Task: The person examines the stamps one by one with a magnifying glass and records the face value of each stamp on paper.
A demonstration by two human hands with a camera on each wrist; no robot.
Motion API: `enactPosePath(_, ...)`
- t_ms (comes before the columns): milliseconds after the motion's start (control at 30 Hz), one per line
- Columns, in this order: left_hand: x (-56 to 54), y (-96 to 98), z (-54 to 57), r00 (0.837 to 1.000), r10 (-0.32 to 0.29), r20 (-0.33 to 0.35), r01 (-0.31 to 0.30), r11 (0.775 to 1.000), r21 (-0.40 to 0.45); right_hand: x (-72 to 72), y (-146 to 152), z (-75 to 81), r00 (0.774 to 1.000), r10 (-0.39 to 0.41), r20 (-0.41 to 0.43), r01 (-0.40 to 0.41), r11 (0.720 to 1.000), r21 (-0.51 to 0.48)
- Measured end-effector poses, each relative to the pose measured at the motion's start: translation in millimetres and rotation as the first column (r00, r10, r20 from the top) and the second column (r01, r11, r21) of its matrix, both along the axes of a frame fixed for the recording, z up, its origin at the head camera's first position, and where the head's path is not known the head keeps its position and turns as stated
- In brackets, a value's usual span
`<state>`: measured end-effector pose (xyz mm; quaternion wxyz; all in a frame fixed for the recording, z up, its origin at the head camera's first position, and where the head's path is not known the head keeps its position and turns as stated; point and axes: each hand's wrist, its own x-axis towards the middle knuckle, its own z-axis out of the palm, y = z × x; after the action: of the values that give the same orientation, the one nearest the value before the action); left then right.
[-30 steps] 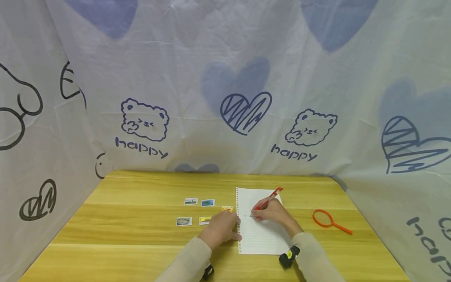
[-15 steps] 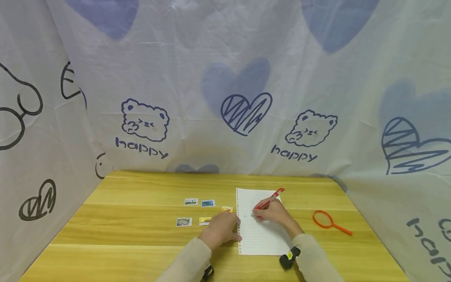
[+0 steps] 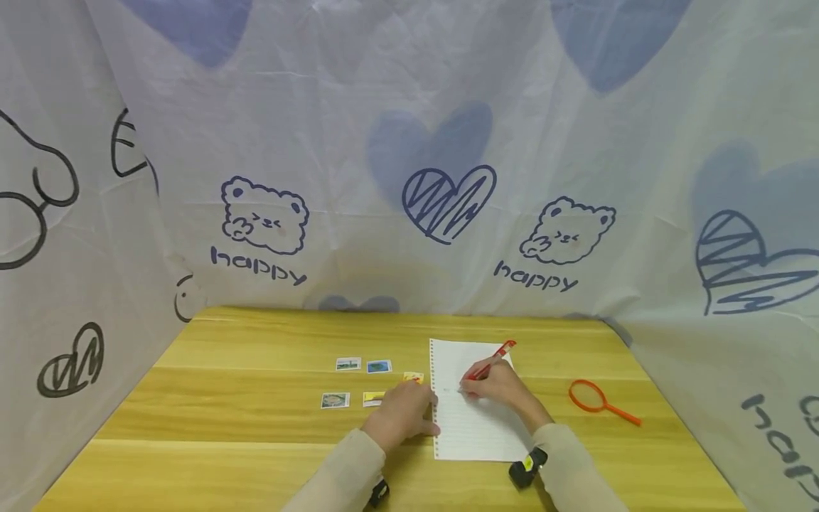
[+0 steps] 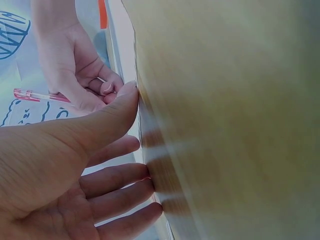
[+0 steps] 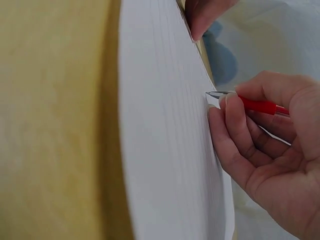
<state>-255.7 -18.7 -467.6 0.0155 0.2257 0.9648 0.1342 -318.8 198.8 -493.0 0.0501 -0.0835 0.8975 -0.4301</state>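
One faint scribble [image 3: 446, 390] marks the lined sheet [image 3: 476, 441], lower centre of frame; I judge writing barely begun, most lines left. The right hand [image 3: 498, 385] pinches the red pen [image 3: 501, 351]; the left hand [image 3: 399, 414], fingers loose, rests at the sheet's edge.

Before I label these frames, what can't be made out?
- Head view: marks on the paper, too small to read.
- Head view: right part of the lower yellow card, hidden by the left hand.
- Right wrist view: back end of the red pen, hidden by the right hand.
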Motion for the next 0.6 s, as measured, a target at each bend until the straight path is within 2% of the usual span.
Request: enactPosePath(600, -1.1, 1.2, -0.8, 1.0, 0.007, 0.01, -0.007, 1.0, -0.008, -0.3, -1.9, 0.6, 0.998, -0.058, 0.015, 0.058, 0.998, 0.026)
